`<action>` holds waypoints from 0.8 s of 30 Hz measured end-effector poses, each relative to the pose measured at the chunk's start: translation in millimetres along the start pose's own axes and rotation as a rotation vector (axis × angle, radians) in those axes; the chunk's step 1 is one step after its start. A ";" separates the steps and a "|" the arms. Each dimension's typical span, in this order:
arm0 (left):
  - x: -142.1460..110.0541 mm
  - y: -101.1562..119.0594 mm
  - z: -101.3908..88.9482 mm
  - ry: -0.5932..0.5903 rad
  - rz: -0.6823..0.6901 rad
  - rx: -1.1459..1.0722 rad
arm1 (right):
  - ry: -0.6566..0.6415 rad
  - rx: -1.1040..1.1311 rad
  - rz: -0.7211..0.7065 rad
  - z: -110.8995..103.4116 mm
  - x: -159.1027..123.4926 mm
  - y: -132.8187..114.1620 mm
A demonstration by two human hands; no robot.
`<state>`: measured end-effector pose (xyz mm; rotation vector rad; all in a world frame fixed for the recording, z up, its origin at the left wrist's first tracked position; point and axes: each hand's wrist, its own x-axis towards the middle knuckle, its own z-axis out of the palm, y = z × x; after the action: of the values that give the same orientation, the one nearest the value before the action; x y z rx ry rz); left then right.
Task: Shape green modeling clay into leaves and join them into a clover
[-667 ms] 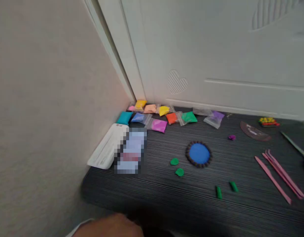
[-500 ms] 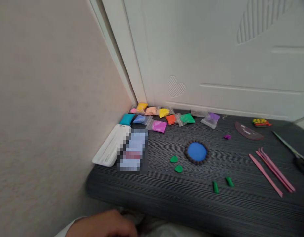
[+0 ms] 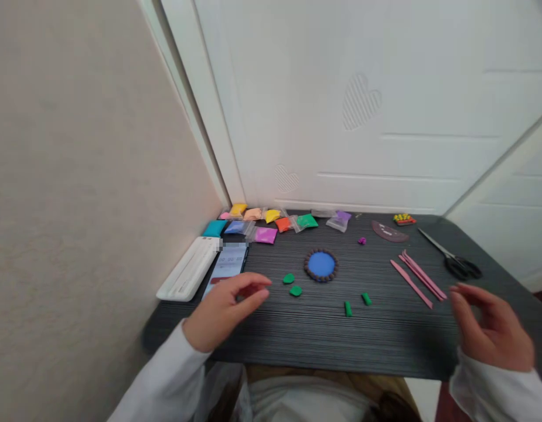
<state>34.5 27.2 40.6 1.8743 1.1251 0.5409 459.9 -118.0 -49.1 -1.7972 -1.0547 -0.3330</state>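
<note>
My left hand [image 3: 231,306] hovers above the table's front left, over the lower end of a phone [image 3: 227,264]. Its thumb and fingers are a little apart, with nothing between them. Just right of its fingertips lie two flat green clay leaves [image 3: 292,285]. At the right, my right hand [image 3: 493,328] is loosely curled with no object visible in it, near the ends of the pink modelling tools [image 3: 418,278]. Between the hands, a blue clay disc [image 3: 321,265] ringed with dark brown beads lies flat. Two short green clay rolls [image 3: 357,304] rest in front of it.
Small bags of coloured clay [image 3: 266,235] line the back left. A white tray [image 3: 189,269] stands against the left wall. Black-handled scissors [image 3: 459,264], a clear half-round piece [image 3: 389,231], a purple clay lump [image 3: 362,241] and a yellow-red item [image 3: 404,220] lie at the right.
My left hand has risen from below the table edge to above the tabletop. My right hand has come into view at the right. The camera view has shifted, showing more of the table's right side.
</note>
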 end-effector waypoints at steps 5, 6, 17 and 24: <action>41.7 10.2 69.5 0.010 0.276 0.391 | -0.357 0.091 -0.456 39.6 -4.1 -71.5; 46.4 9.1 77.3 0.032 0.307 0.460 | -0.421 0.095 -0.499 44.1 -10.9 -79.6; 66.9 -13.0 66.5 0.188 0.252 0.529 | -0.566 -0.092 -0.325 78.4 -38.1 -109.8; 68.6 13.0 85.3 0.125 0.276 0.278 | -0.584 0.065 -0.284 85.5 -37.7 -113.6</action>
<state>136.0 45.1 1.6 2.2845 1.0697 0.6924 330.0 -49.1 -44.2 -1.7250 -1.7145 0.0712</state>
